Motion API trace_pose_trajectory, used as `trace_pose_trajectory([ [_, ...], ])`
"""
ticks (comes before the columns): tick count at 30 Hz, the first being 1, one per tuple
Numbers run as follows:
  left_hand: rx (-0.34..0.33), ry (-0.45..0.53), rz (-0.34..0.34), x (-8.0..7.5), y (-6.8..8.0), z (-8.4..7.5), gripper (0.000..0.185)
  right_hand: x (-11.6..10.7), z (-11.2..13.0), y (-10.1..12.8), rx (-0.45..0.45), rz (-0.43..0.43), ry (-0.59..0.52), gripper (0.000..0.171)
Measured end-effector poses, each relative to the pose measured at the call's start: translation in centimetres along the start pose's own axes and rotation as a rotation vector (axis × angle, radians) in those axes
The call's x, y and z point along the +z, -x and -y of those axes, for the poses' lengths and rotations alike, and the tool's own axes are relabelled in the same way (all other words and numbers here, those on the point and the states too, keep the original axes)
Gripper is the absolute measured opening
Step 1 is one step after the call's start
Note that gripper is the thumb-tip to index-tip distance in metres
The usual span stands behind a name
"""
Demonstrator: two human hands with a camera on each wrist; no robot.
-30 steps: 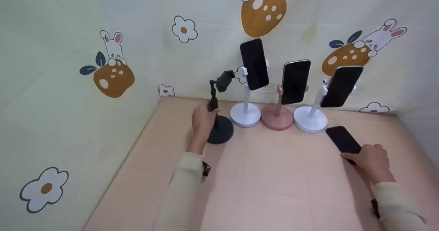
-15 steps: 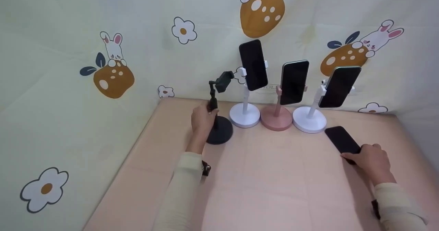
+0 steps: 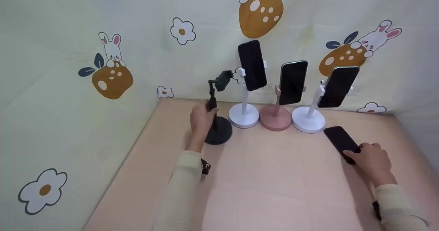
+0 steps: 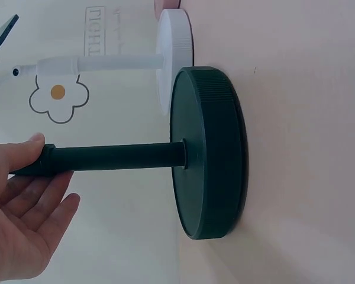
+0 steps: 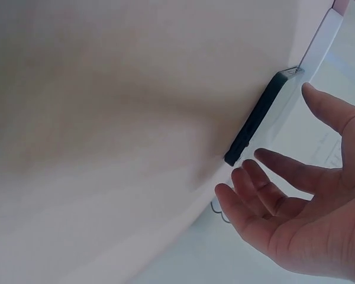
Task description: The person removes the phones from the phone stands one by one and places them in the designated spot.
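Left fingers [image 4: 63, 214] partly behind dark stem [image 4: 118, 157]

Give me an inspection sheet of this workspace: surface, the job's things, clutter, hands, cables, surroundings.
Surface: peach-pink tabletop, faint creases.
Job's things: dark stand upright, clamp without a phone; loose phone lying flat; pink stand between two white stands, each of these three holding a tilted phone.
Clutter: nothing seen.
Left hand: grips the dark stand's pole.
Right hand: at the loose phone's near end, fingers spread; contact unclear.
Cables: nothing seen.
Surroundings: pale backdrop printed with rabbits and flowers.
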State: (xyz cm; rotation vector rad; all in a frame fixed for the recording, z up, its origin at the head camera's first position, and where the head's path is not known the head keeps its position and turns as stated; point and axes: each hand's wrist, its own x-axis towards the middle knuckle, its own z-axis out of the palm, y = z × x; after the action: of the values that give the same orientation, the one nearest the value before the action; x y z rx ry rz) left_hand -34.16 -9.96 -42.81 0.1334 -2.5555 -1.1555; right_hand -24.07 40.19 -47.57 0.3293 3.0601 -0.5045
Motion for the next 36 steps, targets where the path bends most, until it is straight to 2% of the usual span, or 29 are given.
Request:
trace_pose_trajectory([
  [15, 0.005, 0.016, 0.003, 0.4, -1.4, 0.4, 0.022, -0.6, -0.3, 0.3, 0.002, 0.025, -0.002, 0.086],
  [20, 0.002, 0.021, 0.000, 0.4, -2.0, 0.5, 0.022, -0.7, -0.3, 0.4, 0.013, 0.039, -0.001, 0.083],
  [28, 0.004, 0.031, 0.000, 0.4, -3.0, 0.5, 0.023, -0.8, -0.2, 0.6, -0.015, 0.011, 0.002, 0.071],
  [36, -0.004, 0.044, -0.008, 0.3, -3.7, 0.7, 0.020, -0.6, 0.0, 0.7, -0.010, 0.010, -0.014, 0.070],
])
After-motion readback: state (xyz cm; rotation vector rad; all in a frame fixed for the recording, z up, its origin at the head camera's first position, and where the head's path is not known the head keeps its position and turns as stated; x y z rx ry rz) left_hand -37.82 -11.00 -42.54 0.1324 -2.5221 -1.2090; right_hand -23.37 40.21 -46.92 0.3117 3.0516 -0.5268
